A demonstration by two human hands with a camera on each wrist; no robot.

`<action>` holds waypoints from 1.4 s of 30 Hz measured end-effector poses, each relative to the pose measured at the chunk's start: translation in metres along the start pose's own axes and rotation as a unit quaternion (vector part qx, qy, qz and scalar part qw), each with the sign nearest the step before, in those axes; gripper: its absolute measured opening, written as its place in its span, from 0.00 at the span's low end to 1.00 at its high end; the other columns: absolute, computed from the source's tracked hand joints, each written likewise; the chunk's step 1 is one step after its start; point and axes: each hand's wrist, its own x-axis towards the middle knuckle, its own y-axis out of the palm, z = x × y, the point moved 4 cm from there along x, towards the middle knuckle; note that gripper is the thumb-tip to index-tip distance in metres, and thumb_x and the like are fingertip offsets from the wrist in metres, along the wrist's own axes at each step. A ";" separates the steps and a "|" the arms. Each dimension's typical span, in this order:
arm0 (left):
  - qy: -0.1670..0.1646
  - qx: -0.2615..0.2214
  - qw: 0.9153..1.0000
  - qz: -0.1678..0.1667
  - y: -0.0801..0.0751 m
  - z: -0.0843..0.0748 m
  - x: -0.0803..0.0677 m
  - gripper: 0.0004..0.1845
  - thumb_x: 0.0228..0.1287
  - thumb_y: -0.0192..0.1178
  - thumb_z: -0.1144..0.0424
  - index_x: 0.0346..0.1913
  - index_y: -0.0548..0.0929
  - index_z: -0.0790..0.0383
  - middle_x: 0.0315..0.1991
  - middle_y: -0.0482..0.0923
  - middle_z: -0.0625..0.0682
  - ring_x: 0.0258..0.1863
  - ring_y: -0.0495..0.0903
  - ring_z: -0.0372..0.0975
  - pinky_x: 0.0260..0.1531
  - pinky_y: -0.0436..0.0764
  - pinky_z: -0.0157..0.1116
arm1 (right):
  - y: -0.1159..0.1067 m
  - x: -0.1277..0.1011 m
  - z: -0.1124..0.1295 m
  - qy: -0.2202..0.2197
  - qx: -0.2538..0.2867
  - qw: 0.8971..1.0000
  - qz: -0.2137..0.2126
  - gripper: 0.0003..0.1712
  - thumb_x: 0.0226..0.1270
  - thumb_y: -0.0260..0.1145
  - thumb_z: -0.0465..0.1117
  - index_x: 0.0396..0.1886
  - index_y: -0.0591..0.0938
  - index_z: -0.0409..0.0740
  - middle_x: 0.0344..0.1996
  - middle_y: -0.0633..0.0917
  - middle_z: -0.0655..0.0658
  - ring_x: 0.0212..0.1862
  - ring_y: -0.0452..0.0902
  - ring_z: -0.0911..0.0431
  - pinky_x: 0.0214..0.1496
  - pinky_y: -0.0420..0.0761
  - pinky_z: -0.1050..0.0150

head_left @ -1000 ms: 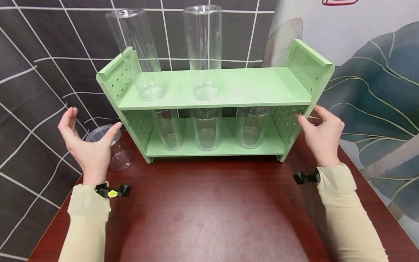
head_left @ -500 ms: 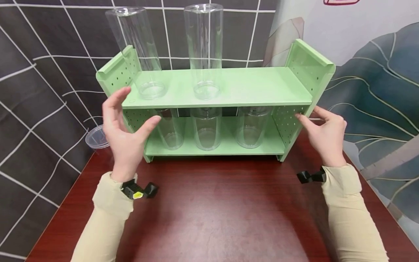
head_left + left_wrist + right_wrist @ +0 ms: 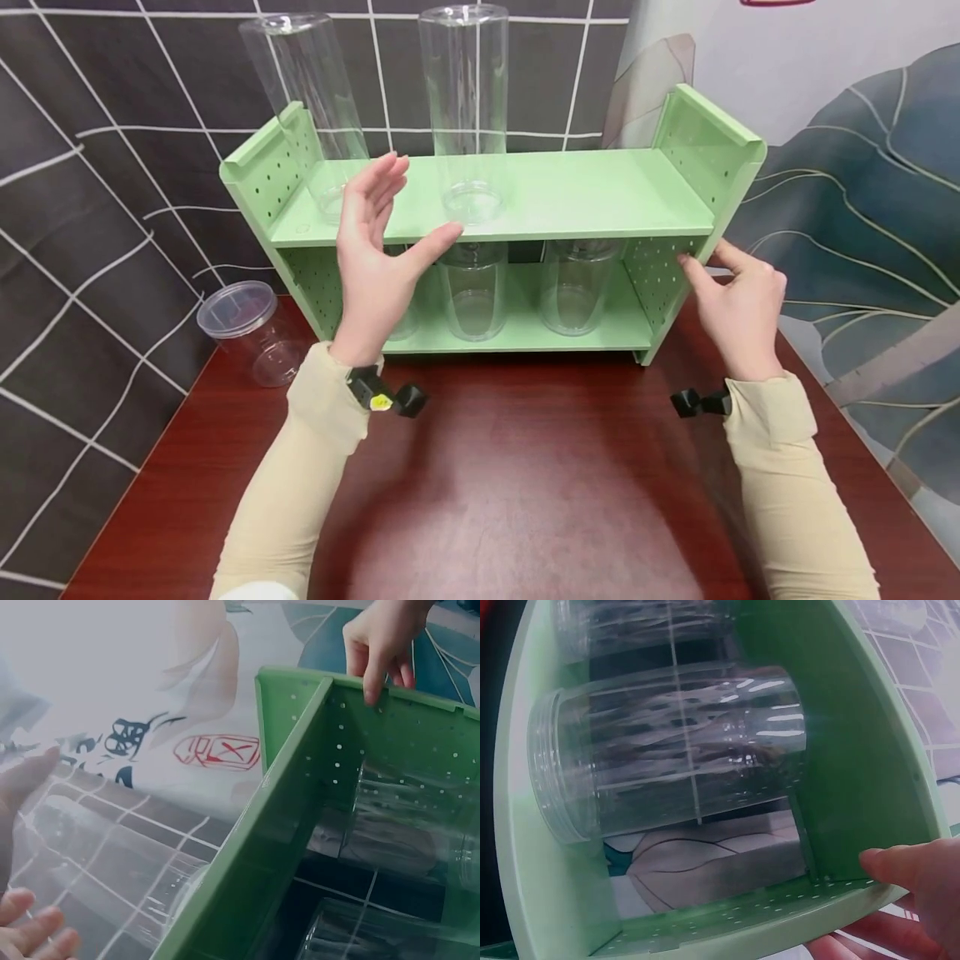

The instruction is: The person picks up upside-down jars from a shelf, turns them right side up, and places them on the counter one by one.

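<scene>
My left hand [image 3: 375,262] is raised in front of the green two-tier shelf [image 3: 577,187], thumb and fingers spread, holding nothing. It is nearest to a tall clear plastic jar [image 3: 467,92] at the middle of the upper tier. Another tall clear jar [image 3: 300,75] stands at the left, its base partly behind my fingers. On the lower tier are three clear jars; the left one [image 3: 405,321] is mostly hidden by my left hand, while the middle jar [image 3: 474,292] and right jar [image 3: 579,292] show. My right hand [image 3: 741,312] pinches the shelf's right side panel [image 3: 780,919].
A lidded clear jar [image 3: 240,312] stands on the dark red table [image 3: 525,500] left of the shelf. Behind is a dark grid-patterned wall covering [image 3: 97,200]; a painted leaf-pattern wall [image 3: 862,208] rises at the right.
My left hand has moved right and upward, from beside the lidded jar to in front of the upper tier. The right hand has stayed on the side panel.
</scene>
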 end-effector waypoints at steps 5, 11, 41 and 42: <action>-0.106 0.056 0.992 0.030 0.017 0.008 0.019 0.49 0.52 0.79 0.67 0.74 0.62 0.64 0.71 0.67 0.51 0.69 0.66 0.38 0.70 0.61 0.28 | 0.000 0.000 -0.002 -0.007 0.003 1.000 -0.004 0.14 0.68 0.72 0.47 0.50 0.91 0.51 0.36 0.90 0.43 0.31 0.70 0.84 0.29 0.69 0.83; -0.199 0.146 0.965 0.090 0.027 0.032 0.043 0.59 0.47 0.82 0.53 0.78 0.54 0.51 0.73 0.62 0.47 0.69 0.66 0.39 0.65 0.67 0.28 | -0.001 0.000 -0.003 -0.012 0.012 1.000 -0.006 0.13 0.67 0.72 0.46 0.49 0.91 0.50 0.35 0.90 0.42 0.32 0.70 0.86 0.28 0.68 0.83; -0.082 0.009 0.992 0.091 0.023 0.011 -0.015 0.42 0.49 0.81 0.69 0.67 0.72 0.63 0.58 0.79 0.60 0.55 0.81 0.48 0.59 0.79 0.39 | -0.001 -0.002 -0.003 -0.021 0.011 1.000 -0.008 0.13 0.68 0.71 0.46 0.50 0.91 0.49 0.35 0.90 0.43 0.34 0.72 0.83 0.26 0.69 0.79; -0.071 0.005 0.993 0.094 0.023 0.010 -0.022 0.42 0.48 0.81 0.70 0.67 0.71 0.64 0.58 0.79 0.61 0.56 0.81 0.49 0.59 0.79 0.40 | -0.001 -0.002 -0.004 -0.022 0.010 1.000 -0.012 0.13 0.68 0.72 0.46 0.49 0.91 0.49 0.35 0.90 0.43 0.34 0.72 0.82 0.26 0.68 0.78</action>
